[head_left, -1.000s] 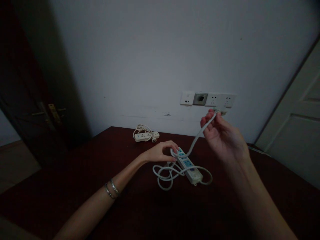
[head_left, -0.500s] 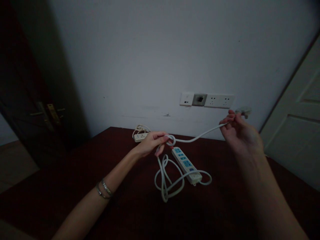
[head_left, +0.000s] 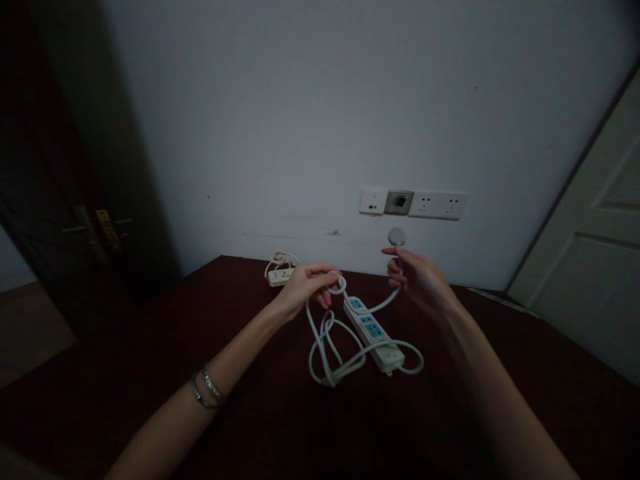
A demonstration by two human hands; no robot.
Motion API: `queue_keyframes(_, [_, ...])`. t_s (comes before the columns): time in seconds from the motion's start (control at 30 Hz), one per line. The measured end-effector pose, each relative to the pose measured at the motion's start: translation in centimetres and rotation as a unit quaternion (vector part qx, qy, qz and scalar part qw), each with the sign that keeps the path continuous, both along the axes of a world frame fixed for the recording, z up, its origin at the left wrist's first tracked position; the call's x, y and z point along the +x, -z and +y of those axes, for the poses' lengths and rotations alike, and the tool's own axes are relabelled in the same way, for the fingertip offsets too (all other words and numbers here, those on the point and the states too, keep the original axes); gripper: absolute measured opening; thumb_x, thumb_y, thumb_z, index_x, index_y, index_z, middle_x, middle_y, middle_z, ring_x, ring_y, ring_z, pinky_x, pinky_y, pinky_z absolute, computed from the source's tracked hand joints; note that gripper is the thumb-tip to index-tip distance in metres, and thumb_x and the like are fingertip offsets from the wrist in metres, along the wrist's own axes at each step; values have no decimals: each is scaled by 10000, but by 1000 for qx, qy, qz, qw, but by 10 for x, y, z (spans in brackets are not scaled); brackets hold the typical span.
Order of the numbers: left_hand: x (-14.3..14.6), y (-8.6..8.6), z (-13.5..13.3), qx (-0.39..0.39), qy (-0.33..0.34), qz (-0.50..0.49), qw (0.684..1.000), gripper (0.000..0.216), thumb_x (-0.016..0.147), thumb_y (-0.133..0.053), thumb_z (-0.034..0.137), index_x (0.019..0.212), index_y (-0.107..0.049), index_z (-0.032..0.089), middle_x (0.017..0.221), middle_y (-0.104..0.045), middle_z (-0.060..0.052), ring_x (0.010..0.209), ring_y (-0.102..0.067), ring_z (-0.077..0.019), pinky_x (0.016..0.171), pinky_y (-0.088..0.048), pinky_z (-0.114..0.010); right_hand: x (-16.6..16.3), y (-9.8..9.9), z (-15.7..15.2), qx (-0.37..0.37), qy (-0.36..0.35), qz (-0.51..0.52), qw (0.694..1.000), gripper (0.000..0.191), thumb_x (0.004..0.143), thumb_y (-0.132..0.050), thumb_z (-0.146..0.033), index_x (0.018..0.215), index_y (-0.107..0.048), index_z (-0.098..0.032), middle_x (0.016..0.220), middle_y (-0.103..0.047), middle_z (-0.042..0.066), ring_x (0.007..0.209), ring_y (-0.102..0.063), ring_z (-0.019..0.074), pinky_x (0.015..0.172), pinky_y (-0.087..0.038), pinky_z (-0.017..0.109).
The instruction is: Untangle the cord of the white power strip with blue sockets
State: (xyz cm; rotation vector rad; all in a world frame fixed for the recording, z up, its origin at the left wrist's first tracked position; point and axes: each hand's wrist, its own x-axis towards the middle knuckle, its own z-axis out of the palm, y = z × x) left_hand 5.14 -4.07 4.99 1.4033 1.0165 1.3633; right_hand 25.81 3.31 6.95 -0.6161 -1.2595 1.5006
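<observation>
My left hand [head_left: 309, 287] pinches a small loop in the white power cord [head_left: 341, 285] above the table. To the right, my right hand [head_left: 415, 275] is closed on the same cord just below its plug [head_left: 397, 236], which points up in front of the wall. A slack stretch of cord sags between the two hands. Under them lies a white power strip [head_left: 387, 357] with blue sockets, and the rest of the cord is in loose coils beside it. Part of the strip is covered by the cord.
A second power strip [head_left: 278, 276] with a bundled cord lies behind my left hand. Wall sockets [head_left: 437, 205] are set in the wall above the dark red table [head_left: 240, 413]. A dark door [head_left: 45, 180] stands at left, a pale door [head_left: 595, 233] at right.
My right hand has come left and slightly down with the plug, closer to my left hand. The cord between them has gone from nearly taut to slack. My left hand has barely moved.
</observation>
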Motion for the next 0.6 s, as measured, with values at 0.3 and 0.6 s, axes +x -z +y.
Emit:
queue_keyframes(0.3, [-7,-5,4,2,-79,-110,991,282,663,-720,225,903,-652,93,641,-623,-17,402,-493,-39,394,-422,-165,-30,27,-17,25,-155,-103,982,480,558,-789,-220,800,-375,-192,877,-605,24,712,-620,149,608,-516,284])
queue_keyframes(0.6, [-4,-8,-1,55,-71,-177,980,490,515,-784,91,970,-603,121,749,-600,0,631,-589,-96,584,-494,-208,-51,36,-28,-8,-182,-57,982,611,542,-811,-213,853,-286,-222,903,-659,59,675,-667,221,507,-524,282])
